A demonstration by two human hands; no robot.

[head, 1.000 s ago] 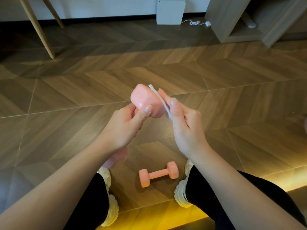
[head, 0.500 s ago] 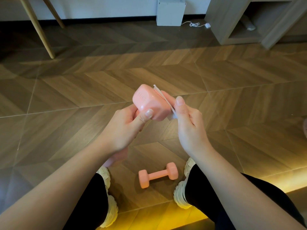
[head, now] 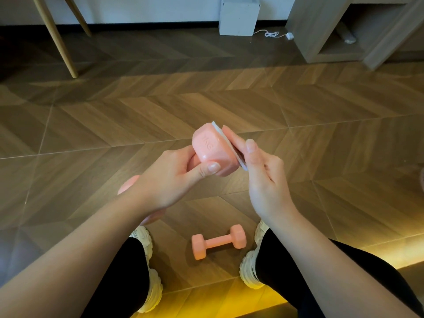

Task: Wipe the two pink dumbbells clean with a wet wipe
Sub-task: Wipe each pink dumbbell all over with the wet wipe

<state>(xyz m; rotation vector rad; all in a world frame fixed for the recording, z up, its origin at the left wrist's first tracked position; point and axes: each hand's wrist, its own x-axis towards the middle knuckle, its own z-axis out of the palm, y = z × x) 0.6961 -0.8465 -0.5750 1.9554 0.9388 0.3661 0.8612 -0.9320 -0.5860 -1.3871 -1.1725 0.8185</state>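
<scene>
Left hand: our left hand (head: pixel 169 180) is clamped round the handle of the held dumbbell (head: pixel 211 148), thumb pressed on the near edge of its upper head.
Right hand: our right hand (head: pixel 263 180) pinches the wet wipe (head: pixel 241 162) and lays it flat along the right flank of that head, the outer fingers curled in.
Wipe detail: we see it edge-on, so we cannot tell how it is folded or how much of the face it covers.
What changed: over the last second the wipe slid down the flank and has come back up. The left hand has tilted the dumbbell, so its stamped end face now looks at us and its lower head pokes out past the wrist.
Meaning: we judge this is mid-scrub on one side of the first head, with its other faces, the handle and far head probably still to do.
Second dumbbell: lying on the floor (head: pixel 321 134) between our shoes (head: pixel 249 267), untouched.
Writing: raised characters on the end face read "1KG"; no brand is visible.
</scene>
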